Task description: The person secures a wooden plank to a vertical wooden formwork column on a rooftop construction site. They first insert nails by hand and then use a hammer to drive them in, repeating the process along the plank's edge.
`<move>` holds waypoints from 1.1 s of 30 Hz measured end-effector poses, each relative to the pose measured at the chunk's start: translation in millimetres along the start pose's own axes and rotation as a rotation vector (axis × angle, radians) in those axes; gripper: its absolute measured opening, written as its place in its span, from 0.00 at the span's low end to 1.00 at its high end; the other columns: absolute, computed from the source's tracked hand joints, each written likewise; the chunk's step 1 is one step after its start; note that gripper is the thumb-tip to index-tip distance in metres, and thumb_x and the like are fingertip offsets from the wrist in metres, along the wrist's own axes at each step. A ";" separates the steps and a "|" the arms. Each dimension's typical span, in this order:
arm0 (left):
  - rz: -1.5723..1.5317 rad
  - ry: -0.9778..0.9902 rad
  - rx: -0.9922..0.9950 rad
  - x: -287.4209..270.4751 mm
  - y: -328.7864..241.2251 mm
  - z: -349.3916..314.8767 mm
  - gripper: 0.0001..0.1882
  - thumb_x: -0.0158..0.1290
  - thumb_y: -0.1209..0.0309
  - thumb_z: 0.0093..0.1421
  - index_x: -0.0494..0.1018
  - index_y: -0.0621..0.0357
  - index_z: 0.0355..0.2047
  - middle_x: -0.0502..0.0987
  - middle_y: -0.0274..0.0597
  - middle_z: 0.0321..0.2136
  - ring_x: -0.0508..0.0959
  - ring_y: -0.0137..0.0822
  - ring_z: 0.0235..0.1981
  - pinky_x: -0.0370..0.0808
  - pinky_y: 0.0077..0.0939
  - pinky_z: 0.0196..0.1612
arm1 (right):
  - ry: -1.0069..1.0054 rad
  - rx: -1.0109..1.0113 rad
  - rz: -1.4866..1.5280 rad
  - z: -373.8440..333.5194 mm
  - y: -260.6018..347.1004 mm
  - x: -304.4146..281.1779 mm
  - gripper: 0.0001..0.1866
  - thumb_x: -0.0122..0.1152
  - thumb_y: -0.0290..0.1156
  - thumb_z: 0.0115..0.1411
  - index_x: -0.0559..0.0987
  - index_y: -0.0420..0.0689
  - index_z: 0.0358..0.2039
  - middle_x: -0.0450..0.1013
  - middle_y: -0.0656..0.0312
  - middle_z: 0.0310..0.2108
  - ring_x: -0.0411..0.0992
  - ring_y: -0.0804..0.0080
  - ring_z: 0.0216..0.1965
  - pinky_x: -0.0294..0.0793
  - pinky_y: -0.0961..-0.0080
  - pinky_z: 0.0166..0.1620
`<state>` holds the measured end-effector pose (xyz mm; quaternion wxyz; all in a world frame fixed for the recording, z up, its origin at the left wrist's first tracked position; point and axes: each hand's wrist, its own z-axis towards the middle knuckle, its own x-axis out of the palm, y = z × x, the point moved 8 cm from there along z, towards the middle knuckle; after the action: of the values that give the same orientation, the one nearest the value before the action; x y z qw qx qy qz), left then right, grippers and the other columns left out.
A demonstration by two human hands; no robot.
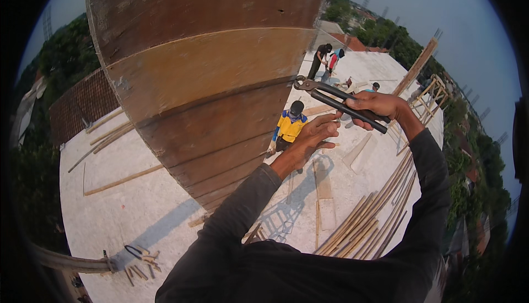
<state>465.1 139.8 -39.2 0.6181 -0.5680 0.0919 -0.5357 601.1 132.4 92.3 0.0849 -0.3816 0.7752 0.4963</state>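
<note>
My right hand [380,106] is wrapped round the dark handles of a pair of pincers [325,94]. Their rounded jaws point up and left, at the right edge of a tall brown wooden panel [215,63]. Just below the handles, my left hand [315,136] is held with its fingers apart and nothing visible in them. Its fingertips come close to the right hand; whether they touch cannot be made out.
Far below lies a pale concrete slab [149,206] with bamboo poles [366,223] at the right. A person in yellow and blue [289,125] is beneath my hands; other people [325,60] work farther off. An upright wooden post [417,67] stands at right.
</note>
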 end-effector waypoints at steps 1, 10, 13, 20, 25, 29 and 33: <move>-0.038 0.010 -0.012 12.4 -0.5 19.4 0.42 0.58 0.37 0.65 0.68 0.57 0.66 0.73 0.48 0.60 0.76 0.36 0.56 0.78 0.35 0.55 | 0.034 -0.014 0.019 2.0 -2.1 2.3 0.33 0.52 0.59 0.74 0.78 0.39 0.56 0.77 0.64 0.25 0.77 0.80 0.21 0.79 0.80 0.24; -0.496 -0.204 0.110 54.0 -35.4 85.5 0.27 0.42 0.41 0.76 0.67 0.54 0.40 0.80 0.49 0.54 0.81 0.40 0.53 0.81 0.38 0.55 | -0.239 -0.134 -0.334 -23.1 17.5 4.9 0.39 0.71 0.59 0.62 0.76 0.37 0.58 0.79 0.60 0.31 0.77 0.78 0.24 0.79 0.76 0.29; -0.586 -0.401 0.004 54.5 -31.3 89.8 0.28 0.42 0.42 0.76 0.71 0.58 0.46 0.82 0.45 0.52 0.82 0.34 0.46 0.83 0.32 0.49 | -0.707 -0.252 -0.865 -46.2 34.3 28.0 0.33 0.65 0.47 0.69 0.68 0.41 0.66 0.82 0.53 0.37 0.82 0.53 0.32 0.81 0.58 0.39; -0.248 -0.384 -0.171 36.3 -21.6 73.9 0.26 0.51 0.42 0.73 0.76 0.53 0.46 0.84 0.38 0.43 0.81 0.32 0.42 0.74 0.30 0.55 | -0.641 -0.145 -0.738 -29.2 13.6 27.5 0.24 0.53 0.44 0.75 0.74 0.37 0.60 0.82 0.42 0.39 0.80 0.43 0.45 0.76 0.52 0.47; -0.023 -0.271 -0.203 14.4 -12.6 49.7 0.33 0.57 0.39 0.68 0.78 0.61 0.49 0.81 0.41 0.41 0.80 0.33 0.39 0.76 0.30 0.50 | -0.486 -0.237 -0.341 -3.6 -11.7 39.1 0.27 0.45 0.49 0.79 0.80 0.33 0.49 0.79 0.53 0.30 0.78 0.59 0.34 0.75 0.61 0.39; 0.086 -0.298 -0.230 -1.7 -12.4 38.4 0.34 0.59 0.41 0.66 0.79 0.65 0.49 0.81 0.45 0.43 0.81 0.36 0.40 0.81 0.32 0.43 | -0.437 -0.188 -0.080 14.3 -45.2 58.6 0.30 0.42 0.51 0.80 0.79 0.36 0.37 0.68 0.67 0.24 0.66 0.78 0.28 0.69 0.73 0.34; 0.069 -0.325 -0.202 -9.9 -6.0 28.2 0.32 0.61 0.45 0.66 0.78 0.67 0.50 0.81 0.46 0.45 0.82 0.36 0.40 0.83 0.36 0.38 | -0.479 -0.236 0.115 39.6 -66.7 81.1 0.28 0.41 0.50 0.80 0.76 0.40 0.34 0.67 0.69 0.25 0.64 0.81 0.27 0.66 0.75 0.33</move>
<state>478.1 165.7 -29.8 0.5825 -0.7028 0.0635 -0.4034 580.1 109.8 -15.6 0.1924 -0.2159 0.6901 0.6635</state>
